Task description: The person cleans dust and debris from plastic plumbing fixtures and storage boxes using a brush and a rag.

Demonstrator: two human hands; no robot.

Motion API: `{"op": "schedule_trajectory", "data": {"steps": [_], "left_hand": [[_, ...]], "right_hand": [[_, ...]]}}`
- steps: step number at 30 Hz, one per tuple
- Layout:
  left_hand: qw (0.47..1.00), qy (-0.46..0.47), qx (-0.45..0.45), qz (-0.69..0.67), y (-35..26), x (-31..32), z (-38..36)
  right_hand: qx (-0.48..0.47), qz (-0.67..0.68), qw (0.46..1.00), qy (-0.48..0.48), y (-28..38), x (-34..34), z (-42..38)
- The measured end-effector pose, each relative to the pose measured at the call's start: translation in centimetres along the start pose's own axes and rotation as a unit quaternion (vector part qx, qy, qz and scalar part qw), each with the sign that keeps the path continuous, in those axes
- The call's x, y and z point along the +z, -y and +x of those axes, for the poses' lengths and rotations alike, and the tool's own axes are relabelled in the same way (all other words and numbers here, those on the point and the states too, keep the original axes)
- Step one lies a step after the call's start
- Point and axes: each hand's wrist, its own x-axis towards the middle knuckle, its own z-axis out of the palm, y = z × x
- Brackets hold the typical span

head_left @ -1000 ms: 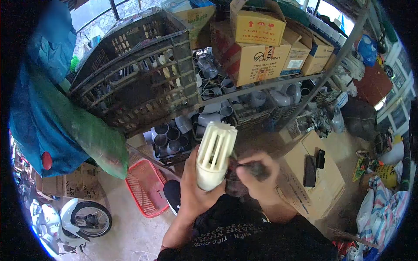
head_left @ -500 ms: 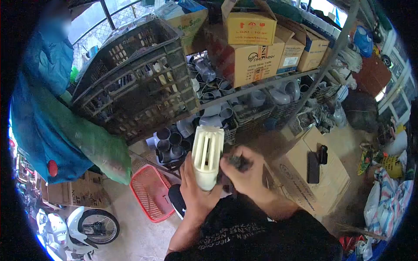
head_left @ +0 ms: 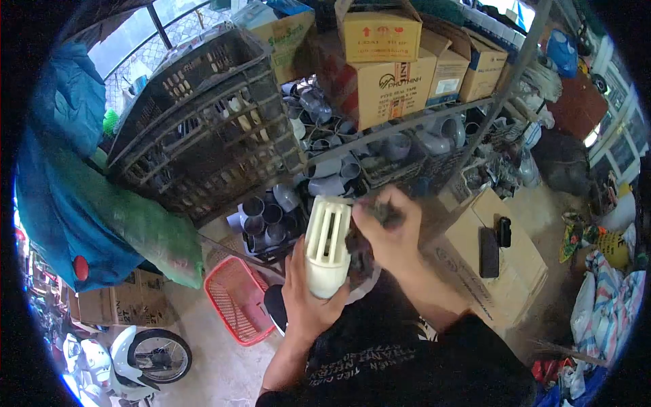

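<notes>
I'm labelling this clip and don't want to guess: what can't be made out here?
All in the head view:
- dark item in the right hand: fingers cover it, blurred
- back of the white slotted fitting: left hand behind it
- motorbike: cut off by the dark lens edge

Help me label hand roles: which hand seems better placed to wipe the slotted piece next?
Probably the right hand: it holds a dark wad beside the slotted piece, which the left hand grips.

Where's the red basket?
In the head view, the red basket is on the floor, toward the lower left, between the motorbike's wheel and the person's left hand.
</notes>
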Motion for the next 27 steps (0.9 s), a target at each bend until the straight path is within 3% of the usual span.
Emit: {"op": "schedule_trajectory", "data": {"steps": [4, 5, 8, 10, 12, 18, 19, 20, 22, 24, 25, 27], "left_hand": [[0.994, -0.029, -0.012, -0.103, 1.1, 0.3, -0.2], [0.991, -0.035, -0.035, -0.123, 1.5, 0.4, -0.2], [0.996, 0.013, -0.033, -0.077, 1.7, 0.2, -0.2], [0.990, 0.043, -0.024, -0.129, 2.1, 0.8, -0.6], [0.985, 0.036, -0.055, -0.161, 1.8, 1.0, -0.7], [0.976, 0.066, -0.053, -0.201, 1.4, 0.4, -0.3], [0.967, 0.070, -0.075, -0.234, 1.6, 0.3, -0.4], [0.956, 0.075, -0.098, -0.266, 1.9, 0.3, -0.7], [0.939, 0.092, -0.129, -0.304, 2.9, 0.5, -1.1], [0.932, 0.111, -0.140, -0.315, 4.0, 1.0, -1.2], [0.935, 0.121, -0.098, -0.318, 3.8, 1.0, -0.8], [0.864, 0.137, -0.158, -0.458, 3.5, 1.1, -0.7]], "right_hand": [[-0.116, -0.091, 0.989, 0.027, -0.9, 0.3, -2.7], [-0.075, -0.050, 0.994, 0.068, -1.8, 0.1, -3.8], [-0.083, -0.138, 0.987, 0.023, -3.1, -0.9, -1.9], [0.024, -0.080, 0.996, -0.005, -2.5, -1.2, 0.4], [-0.013, -0.056, 0.998, 0.016, -3.1, -1.3, 0.6], [-0.057, -0.020, 0.995, -0.083, -2.9, -1.3, 0.1], [-0.008, 0.024, 0.989, -0.145, -3.1, -1.6, 0.3], [0.102, 0.131, 0.970, -0.178, -3.0, -2.3, 0.8], [0.120, 0.193, 0.959, -0.173, -2.3, -2.7, 0.8], [0.107, 0.119, 0.981, -0.110, -2.9, -2.9, -0.5], [0.061, 0.054, 0.994, -0.077, -3.4, -2.8, -1.1], [0.051, 0.055, 0.995, -0.058, -3.4, -2.5, -1.9]]}}
